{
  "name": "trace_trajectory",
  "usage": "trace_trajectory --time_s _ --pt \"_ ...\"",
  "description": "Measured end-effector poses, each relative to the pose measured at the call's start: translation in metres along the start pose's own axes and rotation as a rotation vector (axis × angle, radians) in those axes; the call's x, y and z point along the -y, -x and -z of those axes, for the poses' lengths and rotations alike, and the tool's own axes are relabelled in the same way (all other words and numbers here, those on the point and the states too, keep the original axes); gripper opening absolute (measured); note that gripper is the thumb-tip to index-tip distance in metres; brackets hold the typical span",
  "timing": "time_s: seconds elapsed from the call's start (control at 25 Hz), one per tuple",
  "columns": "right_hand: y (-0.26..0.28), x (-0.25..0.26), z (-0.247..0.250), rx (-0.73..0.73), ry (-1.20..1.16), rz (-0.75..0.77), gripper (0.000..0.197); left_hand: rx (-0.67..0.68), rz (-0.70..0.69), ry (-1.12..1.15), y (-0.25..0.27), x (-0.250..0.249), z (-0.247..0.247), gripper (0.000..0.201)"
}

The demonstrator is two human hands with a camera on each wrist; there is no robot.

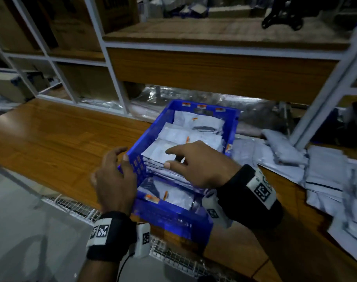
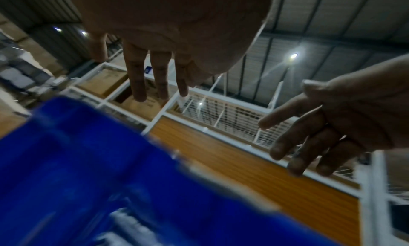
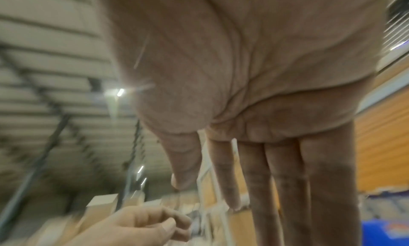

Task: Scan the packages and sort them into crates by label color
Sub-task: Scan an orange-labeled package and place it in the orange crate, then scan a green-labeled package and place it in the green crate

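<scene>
A blue crate [image 1: 174,221] stands on the wooden table [image 1: 51,139], packed with white packages [image 1: 193,137] that carry small orange labels. Orange stickers also sit on the crate's rim. My left hand [image 1: 122,154] is at the crate's left rim, fingers loosely curled, holding nothing. My right hand [image 1: 169,158] is spread over the top package of the near stack; I cannot tell whether it touches. The left wrist view shows the left hand [image 2: 119,78] with straight fingers, the blurred crate [image 2: 77,162] and the empty right hand [image 2: 309,136]. The right wrist view shows the right hand [image 3: 207,193] with fingers extended.
A heap of loose white packages [image 1: 326,176] lies on the table to the right of the crate. A white metal shelf frame [image 1: 214,49] with wooden boards rises behind. A white wire mesh [image 1: 71,206] runs along the table's near edge.
</scene>
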State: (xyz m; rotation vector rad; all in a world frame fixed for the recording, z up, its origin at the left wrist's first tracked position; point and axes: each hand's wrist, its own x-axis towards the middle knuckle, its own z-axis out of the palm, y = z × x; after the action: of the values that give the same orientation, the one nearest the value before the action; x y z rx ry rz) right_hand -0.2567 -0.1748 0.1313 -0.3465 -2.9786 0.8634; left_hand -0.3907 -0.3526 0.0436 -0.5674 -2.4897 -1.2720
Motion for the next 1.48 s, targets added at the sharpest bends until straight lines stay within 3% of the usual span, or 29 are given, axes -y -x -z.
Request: trace_trajectory --time_s 0.16,0.28,0.4,0.52,0.68,0.88,1.0,1.16,1.28,1.4,1.48 --pt "0.086 -0.061 0.026 -0.205 -0.169 -0.145 0.047 0.064 -0.297 0.218 0.046 -0.099 -0.012 0.022" --pt "0.155 -0.127 0.034 -0.279 -0.230 -0.328 0.054 0.142 -0.412 0.304 0.095 -0.170 -0.048 0.021" --pt "0.202 -0.188 0.033 -0.330 -0.241 -0.483 0.060 0.264 -0.377 0.319 0.132 -0.198 -0.103 0.018" --pt "0.243 -0.249 0.035 -0.368 -0.228 -0.578 0.054 0.488 -0.219 0.274 0.165 -0.204 -0.166 0.023" --pt "0.266 -0.319 0.027 -0.225 -0.057 -0.676 0.069 0.612 -0.075 0.091 0.188 -0.193 -0.235 0.037" --pt "0.250 -0.362 0.003 -0.055 0.144 -0.731 0.108 0.688 -0.183 -0.290 0.187 -0.170 -0.298 0.082" --pt "0.247 -0.377 -0.011 -0.001 0.173 -0.790 0.120 0.745 -0.103 -0.294 0.178 -0.156 -0.326 0.105" --pt "0.243 -0.382 -0.020 -0.056 0.148 -0.848 0.127 0.610 -0.056 -0.185 0.170 -0.149 -0.337 0.067" --pt "0.239 -0.377 -0.018 -0.144 0.078 -0.878 0.126 0.485 0.099 0.024 0.167 -0.168 -0.319 0.044" --pt "0.239 -0.360 -0.008 -0.301 0.116 -0.875 0.103 0.390 0.241 0.247 0.167 -0.197 -0.290 0.021" --pt "0.237 -0.352 -0.005 -0.457 0.055 -0.809 0.088 0.359 0.237 0.404 0.171 -0.212 -0.271 0.010"
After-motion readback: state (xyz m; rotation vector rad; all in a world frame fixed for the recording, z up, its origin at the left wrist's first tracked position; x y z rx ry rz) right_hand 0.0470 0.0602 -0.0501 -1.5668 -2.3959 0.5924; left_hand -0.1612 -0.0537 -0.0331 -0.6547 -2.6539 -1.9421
